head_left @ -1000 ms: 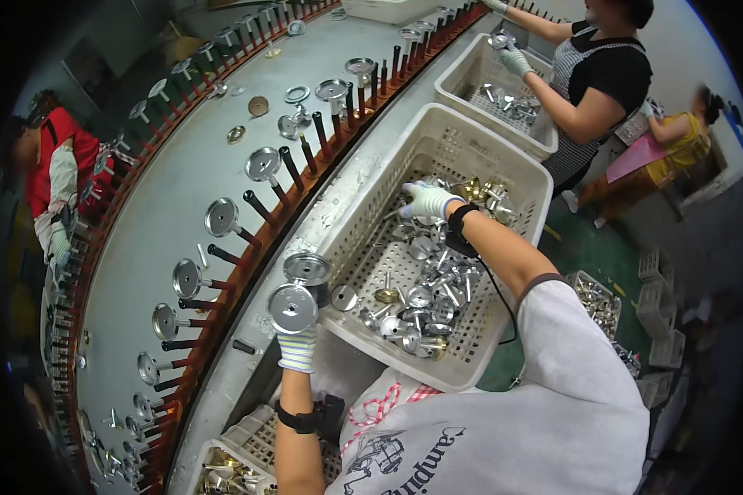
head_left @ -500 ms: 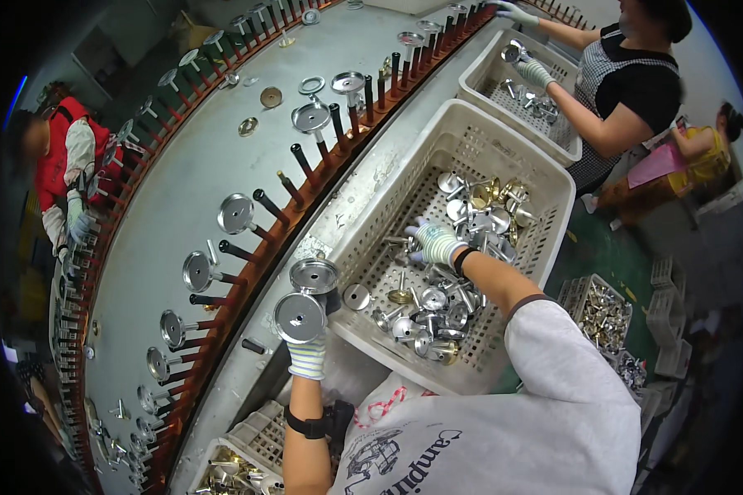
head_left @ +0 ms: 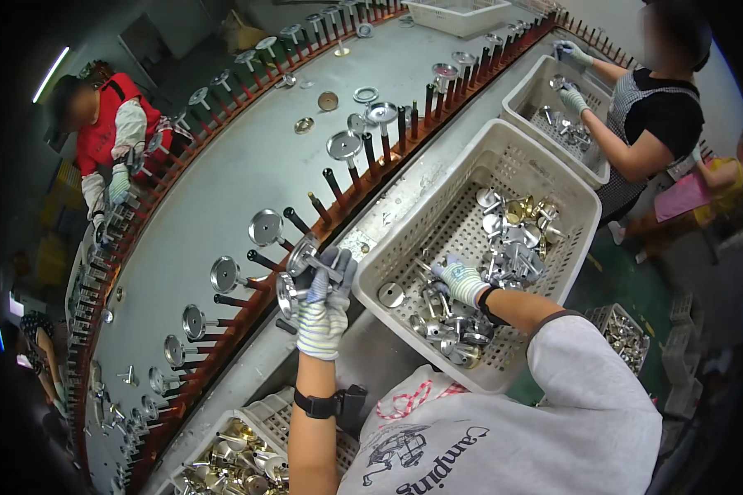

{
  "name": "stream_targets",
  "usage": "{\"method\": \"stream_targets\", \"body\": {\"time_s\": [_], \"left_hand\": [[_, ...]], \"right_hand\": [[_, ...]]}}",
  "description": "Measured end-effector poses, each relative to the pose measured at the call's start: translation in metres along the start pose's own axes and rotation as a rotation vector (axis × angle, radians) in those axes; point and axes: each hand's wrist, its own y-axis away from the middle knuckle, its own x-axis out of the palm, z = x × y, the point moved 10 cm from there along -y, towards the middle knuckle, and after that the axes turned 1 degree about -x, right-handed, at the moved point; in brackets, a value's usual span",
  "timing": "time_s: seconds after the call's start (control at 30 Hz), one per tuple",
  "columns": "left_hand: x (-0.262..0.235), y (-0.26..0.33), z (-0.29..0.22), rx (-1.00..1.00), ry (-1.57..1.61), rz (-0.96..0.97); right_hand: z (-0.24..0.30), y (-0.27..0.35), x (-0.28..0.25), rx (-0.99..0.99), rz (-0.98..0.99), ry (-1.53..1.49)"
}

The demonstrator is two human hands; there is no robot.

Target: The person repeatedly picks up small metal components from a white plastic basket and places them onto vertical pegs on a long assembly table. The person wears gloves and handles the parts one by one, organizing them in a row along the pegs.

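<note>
My left hand (head_left: 322, 318), in a striped, grey-fingered glove, is closed around two silver metal cups with stems. One shallow round cup (head_left: 303, 254) tips up above the fingers; the other cup (head_left: 286, 295) shows at their left side. Inside the large off-white plastic crate (head_left: 586, 219), my gloved right hand (head_left: 461, 280) bends its fingers down among loose stemmed cups. Its fingertips are partly hidden, so what they grip is unclear. Silver stemmed cups (head_left: 447, 334) lie under and beside that hand, with silver and gold ones (head_left: 520, 210) farther back.
A curved grey table (head_left: 248, 165) carries a row of upright dark spindles (head_left: 332, 186), several topped with metal cups. A smaller crate (head_left: 516, 107) stands before a co-worker (head_left: 636, 115) at the right. Across the table works a person in red (head_left: 120, 124). Another filled crate (head_left: 252, 421) sits below my left arm.
The view has shifted, moving the scene right and down. My left hand has turned the two cups from facing up to tilted sideways. My right hand has moved nearer within the crate, its fingers more bent.
</note>
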Motion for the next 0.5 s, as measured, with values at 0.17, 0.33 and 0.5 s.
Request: {"method": "stream_targets", "body": {"time_s": [0.17,0.33,0.5], "left_hand": [[0.007,-0.037,-0.051,0.236,-0.117,0.065],[-0.016,-0.082,-0.090,0.585,-0.842,-0.232],[-0.113,-0.127,-0.069,0.285,-1.932,-0.599]], "right_hand": [[0.005,0.003,0.007,-0.069,-0.029,0.063],[0.003,0.004,0.006,-0.081,-0.017,-0.001],[-0.023,-0.005,0.010,-0.055,-0.074,-0.499]]}}
